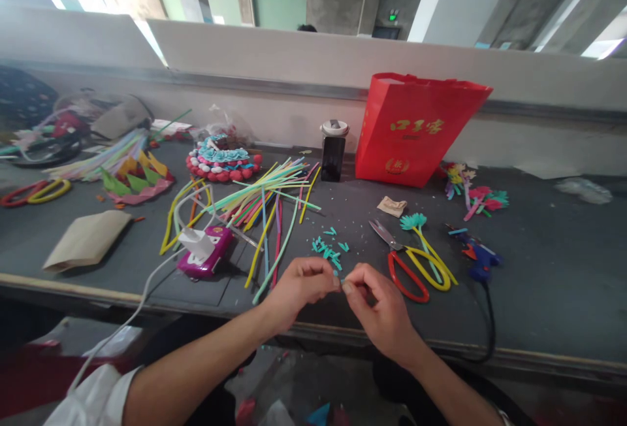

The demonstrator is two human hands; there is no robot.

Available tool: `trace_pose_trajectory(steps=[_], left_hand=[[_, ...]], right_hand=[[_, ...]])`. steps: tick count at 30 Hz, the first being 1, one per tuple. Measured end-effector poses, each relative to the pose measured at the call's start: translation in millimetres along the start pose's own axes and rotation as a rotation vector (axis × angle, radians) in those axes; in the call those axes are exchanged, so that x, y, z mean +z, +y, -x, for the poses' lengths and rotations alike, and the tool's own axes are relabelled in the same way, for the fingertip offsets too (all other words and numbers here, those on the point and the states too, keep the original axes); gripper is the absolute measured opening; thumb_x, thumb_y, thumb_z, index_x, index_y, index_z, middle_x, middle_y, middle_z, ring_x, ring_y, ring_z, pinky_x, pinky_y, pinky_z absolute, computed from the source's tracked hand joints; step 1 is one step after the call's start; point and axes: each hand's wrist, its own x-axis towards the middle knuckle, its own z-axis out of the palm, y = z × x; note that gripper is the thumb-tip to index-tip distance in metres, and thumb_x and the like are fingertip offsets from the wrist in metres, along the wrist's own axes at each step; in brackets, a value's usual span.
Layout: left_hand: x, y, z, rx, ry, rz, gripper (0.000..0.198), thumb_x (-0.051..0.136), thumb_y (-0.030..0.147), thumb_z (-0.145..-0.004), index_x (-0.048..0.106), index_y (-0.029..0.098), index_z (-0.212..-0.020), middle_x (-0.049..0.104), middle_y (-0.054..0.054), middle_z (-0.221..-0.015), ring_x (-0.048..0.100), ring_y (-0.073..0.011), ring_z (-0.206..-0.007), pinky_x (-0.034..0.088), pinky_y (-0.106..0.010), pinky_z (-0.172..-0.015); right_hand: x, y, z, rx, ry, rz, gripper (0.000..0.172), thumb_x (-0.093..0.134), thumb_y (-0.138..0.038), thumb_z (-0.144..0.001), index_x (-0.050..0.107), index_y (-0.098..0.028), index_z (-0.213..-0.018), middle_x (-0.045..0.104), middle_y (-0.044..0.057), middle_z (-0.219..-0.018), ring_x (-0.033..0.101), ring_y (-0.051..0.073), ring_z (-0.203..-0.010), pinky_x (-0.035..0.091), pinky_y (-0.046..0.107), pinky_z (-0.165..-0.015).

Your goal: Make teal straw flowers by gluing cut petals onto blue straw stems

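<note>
Near the table's front edge, my left hand and my right hand meet with thumbs and fingertips pinched together. Whatever sits between the fingertips is too small to make out. Just beyond them lies a scatter of short teal cut pieces. To the right of my right hand rest scissors with one red and one yellow handle loop, blades spread. Partly under the yellow loop are a yellow and a green stem, topped by a teal flower. A blue glue gun lies farther right, its black cord dropping over the edge.
Left of centre are a pile of coloured strips, a purple power strip with a white plug and cable, and a brown paper packet. Behind stand a dark tumbler, a red bag and a beaded, flowered wreath.
</note>
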Motion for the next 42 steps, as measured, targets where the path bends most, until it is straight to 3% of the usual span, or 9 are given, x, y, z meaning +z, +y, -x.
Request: trace_pose_trajectory(steps=[3, 7, 13, 17, 20, 28, 36, 39, 42], left_hand=[[-2.8, -2, -4, -0.351, -0.136, 0.354, 0.011, 0.059, 0.017, -0.068, 0.051, 0.017, -0.06, 0.036, 0.008, -0.045, 0.016, -0.0041, -0.039, 0.012, -0.021, -0.041], [-8.5, -1, -8, -0.386, -0.265, 0.328, 0.013, 0.059, 0.019, -0.071, 0.051, 0.017, -0.061, 0.035, 0.008, -0.046, 0.014, -0.0036, -0.039, 0.012, -0.02, -0.04], [-7.7, 1, -1, 0.339, 0.153, -0.549, 0.016, 0.063, 0.03, -0.084, 0.066, 0.015, -0.091, 0.061, -0.003, -0.078, 0.056, -0.0123, -0.07, 0.044, -0.022, -0.06], [-7.9, -5, 3, 0.819, 0.147, -0.985, 0.022, 0.055, 0.019, -0.091, 0.063, 0.018, -0.111, 0.064, -0.009, -0.099, 0.063, -0.0155, -0.086, 0.052, -0.027, -0.073], [-7.3, -7, 3, 0.903, 0.118, -1.113, 0.021, 0.049, 0.015, -0.093, 0.064, 0.016, -0.107, 0.065, -0.008, -0.096, 0.065, -0.0156, -0.086, 0.053, -0.026, -0.074], [-3.9, -1, -2, 0.568, -0.004, -0.768, 0.015, 0.05, 0.016, -0.092, 0.065, 0.014, -0.094, 0.062, -0.007, -0.088, 0.059, -0.015, -0.082, 0.047, -0.027, -0.074], [-12.3, 4, -3, -0.363, -0.273, 0.172, 0.024, 0.072, 0.033, -0.073, 0.059, 0.014, -0.077, 0.03, 0.009, -0.055, 0.017, -0.0038, -0.045, 0.014, -0.021, -0.044], [-12.8, 4, -3, -0.259, -0.231, 0.095, 0.024, 0.068, 0.037, -0.078, 0.059, 0.014, -0.08, 0.039, 0.006, -0.06, 0.023, -0.0041, -0.046, 0.017, -0.021, -0.044], [-11.5, 6, -2, 0.14, -0.103, -0.349, 0.018, 0.062, 0.032, -0.084, 0.065, 0.016, -0.09, 0.055, -0.001, -0.077, 0.046, -0.0103, -0.063, 0.038, -0.023, -0.057]], right_hand=[[3, 8, 0, -0.31, 0.005, 0.146, 0.014, 0.049, -0.011, -0.09, 0.048, -0.021, -0.08, 0.046, -0.002, -0.07, 0.043, 0.013, -0.067, 0.035, 0.027, -0.062], [5, 11, -1, -0.318, 0.012, 0.147, 0.014, 0.049, -0.012, -0.09, 0.048, -0.021, -0.079, 0.047, -0.002, -0.07, 0.045, 0.014, -0.067, 0.036, 0.027, -0.062], [6, 5, -4, 0.316, 0.007, -0.162, 0.023, 0.051, -0.035, -0.092, 0.05, -0.021, -0.073, 0.044, -0.006, -0.059, 0.04, 0.01, -0.051, 0.034, 0.023, -0.049], [8, 2, -5, 0.501, 0.018, -0.44, 0.029, 0.054, -0.044, -0.089, 0.048, -0.021, -0.072, 0.042, -0.008, -0.053, 0.038, 0.009, -0.046, 0.032, 0.021, -0.044], [5, 0, -6, 0.514, 0.027, -0.471, 0.03, 0.056, -0.044, -0.088, 0.048, -0.021, -0.071, 0.042, -0.008, -0.054, 0.038, 0.008, -0.046, 0.031, 0.021, -0.045], [-4, 3, -2, 0.193, 0.008, -0.023, 0.019, 0.05, -0.026, -0.091, 0.05, -0.02, -0.073, 0.045, -0.005, -0.063, 0.042, 0.01, -0.057, 0.034, 0.023, -0.055], [-1, 13, -2, -0.295, -0.023, 0.099, 0.015, 0.049, -0.012, -0.089, 0.047, -0.022, -0.078, 0.045, -0.003, -0.07, 0.045, 0.013, -0.067, 0.036, 0.026, -0.062], [1, 11, -2, -0.101, 0.021, 0.034, 0.015, 0.049, -0.018, -0.091, 0.048, -0.021, -0.077, 0.046, -0.003, -0.068, 0.044, 0.012, -0.063, 0.037, 0.025, -0.06], [1, 7, -3, 0.208, 0.034, -0.123, 0.022, 0.05, -0.032, -0.093, 0.05, -0.021, -0.074, 0.045, -0.004, -0.062, 0.041, 0.01, -0.055, 0.035, 0.023, -0.053]])
